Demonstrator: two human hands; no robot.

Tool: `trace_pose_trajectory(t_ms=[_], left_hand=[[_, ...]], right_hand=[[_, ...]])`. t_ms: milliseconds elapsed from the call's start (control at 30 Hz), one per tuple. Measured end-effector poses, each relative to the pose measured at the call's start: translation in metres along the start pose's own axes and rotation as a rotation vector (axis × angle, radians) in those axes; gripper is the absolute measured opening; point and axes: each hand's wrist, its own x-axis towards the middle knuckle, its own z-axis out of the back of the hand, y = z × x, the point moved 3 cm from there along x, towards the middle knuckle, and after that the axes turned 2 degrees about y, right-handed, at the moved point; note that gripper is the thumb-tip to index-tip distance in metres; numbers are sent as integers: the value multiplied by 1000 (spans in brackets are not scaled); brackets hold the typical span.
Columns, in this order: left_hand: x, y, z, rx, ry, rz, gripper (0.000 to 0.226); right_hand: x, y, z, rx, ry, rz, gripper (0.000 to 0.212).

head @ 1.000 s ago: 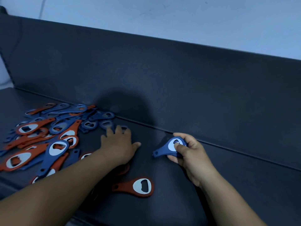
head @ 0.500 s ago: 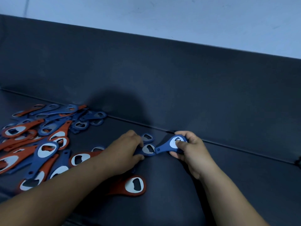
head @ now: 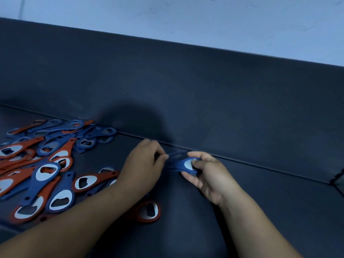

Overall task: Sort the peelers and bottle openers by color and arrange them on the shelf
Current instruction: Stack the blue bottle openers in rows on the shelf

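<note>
At centre the right hand [head: 208, 174] pinches the broad head of a flat blue metal-faced bottle opener [head: 183, 164], probably light, stiff and a little slippery, while the left hand [head: 143, 164] pinches a second blue opener [head: 176, 155] by its thin end.

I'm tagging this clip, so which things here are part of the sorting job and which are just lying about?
Job: blue opener in right hand; second blue opener pinched by left hand; mixed pile; lone orange opener; shelf.
Just there: back panel; wall.
</note>
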Motion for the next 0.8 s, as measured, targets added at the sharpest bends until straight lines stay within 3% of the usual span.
trace_pose_trajectory(t_ms=[133,233,300,400,533,800], left_hand=[[-6,-19,-16,40,115,-147,19],[-6,-18,-19,36,184,-204,13],[-3,-13,-15,47,123,-203,10],[6,6,-8,211,65,-6,16],[11,30,-10,549,285,307,47],[19,35,-10,447,358,359,27]], right_hand=[[-1,-2,-5,144,28,-49,29],[-2,-1,-2,47,63,-29,10],[0,-1,2,-10,49,-1,14],[0,2,5,-14,11,43,23],[-1,3,6,-50,23,58,23],[2,1,4,-95,4,66,21]])
